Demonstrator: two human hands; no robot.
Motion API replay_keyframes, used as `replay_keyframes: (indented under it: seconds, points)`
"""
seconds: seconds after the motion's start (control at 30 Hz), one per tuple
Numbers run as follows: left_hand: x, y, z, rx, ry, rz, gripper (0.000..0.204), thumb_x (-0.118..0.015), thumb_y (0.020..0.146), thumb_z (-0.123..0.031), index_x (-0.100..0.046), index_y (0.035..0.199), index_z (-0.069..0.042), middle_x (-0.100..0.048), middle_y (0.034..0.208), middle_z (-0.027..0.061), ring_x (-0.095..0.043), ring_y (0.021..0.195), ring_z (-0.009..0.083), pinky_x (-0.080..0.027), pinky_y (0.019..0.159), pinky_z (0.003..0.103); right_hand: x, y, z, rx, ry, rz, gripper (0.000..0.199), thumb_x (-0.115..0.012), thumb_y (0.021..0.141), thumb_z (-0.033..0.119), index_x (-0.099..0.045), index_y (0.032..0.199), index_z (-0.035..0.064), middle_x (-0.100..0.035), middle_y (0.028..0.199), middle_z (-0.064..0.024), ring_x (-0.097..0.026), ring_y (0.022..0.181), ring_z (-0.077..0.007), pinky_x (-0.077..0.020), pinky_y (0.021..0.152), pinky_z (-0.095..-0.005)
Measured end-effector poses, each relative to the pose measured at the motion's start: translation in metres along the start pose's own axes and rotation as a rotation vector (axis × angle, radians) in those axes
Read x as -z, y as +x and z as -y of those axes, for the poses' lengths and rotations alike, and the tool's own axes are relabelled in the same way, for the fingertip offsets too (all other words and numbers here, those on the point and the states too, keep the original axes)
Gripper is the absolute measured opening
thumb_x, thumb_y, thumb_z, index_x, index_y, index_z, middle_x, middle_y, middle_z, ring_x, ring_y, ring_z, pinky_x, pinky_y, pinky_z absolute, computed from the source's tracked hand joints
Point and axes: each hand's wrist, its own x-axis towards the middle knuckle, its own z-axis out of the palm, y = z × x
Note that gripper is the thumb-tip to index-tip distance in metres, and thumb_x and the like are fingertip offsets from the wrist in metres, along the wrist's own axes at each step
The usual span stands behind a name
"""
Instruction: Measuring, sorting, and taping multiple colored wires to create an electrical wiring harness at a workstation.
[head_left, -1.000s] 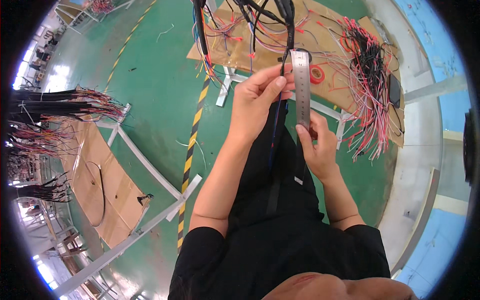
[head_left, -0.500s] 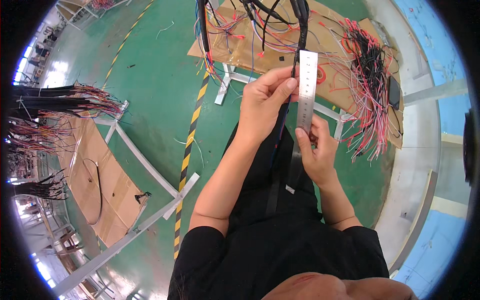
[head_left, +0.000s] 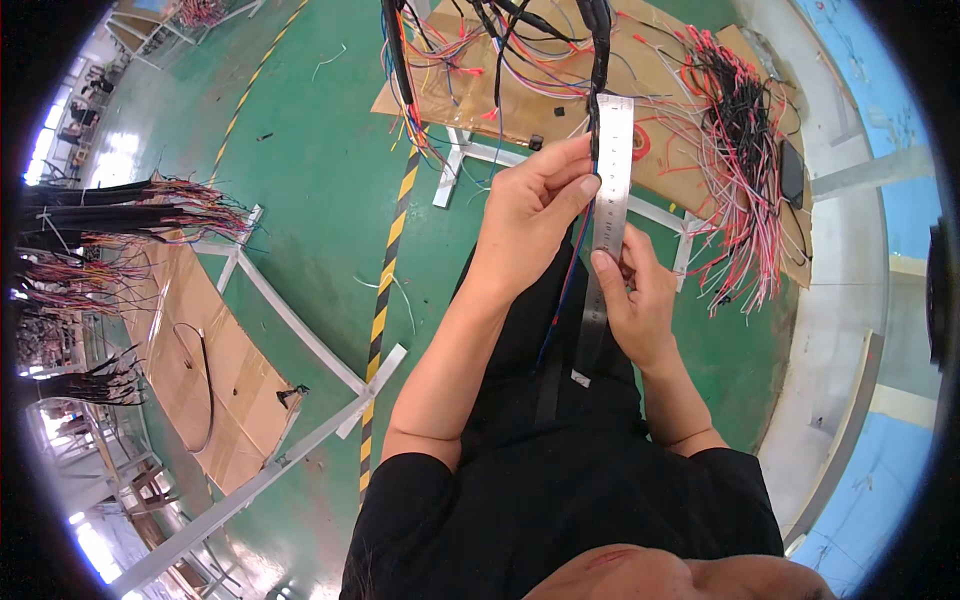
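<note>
1. Pinching the black-taped cable (head_left: 599, 75) between thumb and fingers of left hand (head_left: 530, 220).
2. Gripping the steel ruler (head_left: 612, 160) partway along with right hand (head_left: 640, 300): thumb on face, fingers curled behind.
3. Holding ruler lengthwise beside cable, with cable along ruler's left edge near top end. Can't tell if left fingertips touch ruler too.
4. See ruler's lower end past right hand, in front of black trousers (head_left: 520, 340).
5. Note red and blue wires (head_left: 568, 300) hanging below left hand, left of ruler.
6. Behind ruler: 1 roll of red tape (head_left: 641, 142) on cardboard sheet (head_left: 650, 55), also under loose coloured wires.
7. To the right, on same sheet: big red, black and white wire bundle (head_left: 745, 130), with dark flat slab (head_left: 792, 172) just beside.
8. Off left: 2nd cardboard sheet (head_left: 235, 410) with curved black cable (head_left: 209, 390) on it, near stacked wire harnesses (head_left: 120, 215).
9. Underfoot: green floor (head_left: 300, 260) with yellow-black striped line (head_left: 380, 310).
</note>
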Motion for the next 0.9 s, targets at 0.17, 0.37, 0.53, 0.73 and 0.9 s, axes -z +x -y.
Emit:
replay_keyframes:
  seconds: [0.17, 0.37, 0.53, 0.73, 0.9]
  points:
    - [-0.002, -0.003, -0.002, -0.009, 0.031, -0.006, 0.039, -0.051, 0.092, 0.006, -0.048, 0.131, 0.008, -0.066, 0.110, 0.0164, -0.065, 0.101, 0.0209, -0.054, 0.086, 0.031, 0.000, 0.000, -0.001, 0.024, -0.031, -0.007, 0.031, -0.060, 0.092, 0.012, -0.054, 0.119, -0.0017, -0.066, 0.079, -0.0081, -0.060, 0.069, -0.0083, -0.0481, 0.063, -0.0235]
    - [-0.004, -0.003, -0.003, -0.025, 0.047, -0.006, 0.040, -0.050, 0.092, 0.008, -0.047, 0.132, 0.008, -0.066, 0.110, 0.0168, -0.065, 0.102, 0.0200, -0.051, 0.088, 0.029, 0.000, 0.000, -0.003, 0.021, -0.014, -0.003, 0.031, -0.060, 0.092, 0.011, -0.054, 0.119, -0.0019, -0.065, 0.079, -0.0075, -0.059, 0.069, -0.0084, -0.0476, 0.064, -0.0235]
    - [0.007, -0.002, -0.005, -0.035, 0.041, -0.106, 0.038, -0.047, 0.094, 0.005, -0.048, 0.132, 0.005, -0.064, 0.114, 0.0143, -0.064, 0.100, 0.0181, -0.050, 0.088, 0.028, 0.030, 0.005, -0.023, 0.038, -0.307, -0.058, 0.031, -0.057, 0.095, 0.016, -0.054, 0.118, -0.0037, -0.064, 0.081, -0.0079, -0.060, 0.072, -0.0098, -0.0476, 0.064, -0.0250]
    - [0.028, 0.002, -0.013, -0.082, 0.185, -0.215, 0.027, -0.048, 0.097, -0.004, -0.059, 0.121, 0.004, -0.066, 0.103, 0.0081, -0.062, 0.090, 0.0131, -0.048, 0.086, 0.026, 0.162, 0.092, -0.129, 0.038, -0.774, -0.286, 0.044, -0.052, 0.097, 0.025, -0.049, 0.135, 0.0038, -0.061, 0.108, -0.0191, -0.060, 0.095, -0.0359, -0.0455, 0.089, -0.0372]
    - [0.021, 0.002, -0.005, -0.240, 0.401, -0.332, 0.020, -0.059, 0.092, -0.010, -0.065, 0.107, 0.002, -0.068, 0.093, 0.0099, -0.064, 0.084, 0.0172, -0.049, 0.077, 0.029, 0.082, 0.123, 0.000, 0.216, -0.118, 0.053, 0.050, -0.055, 0.095, 0.022, -0.042, 0.140, 0.0046, -0.057, 0.127, -0.0111, -0.058, 0.111, -0.0200, -0.0442, 0.092, -0.0332]
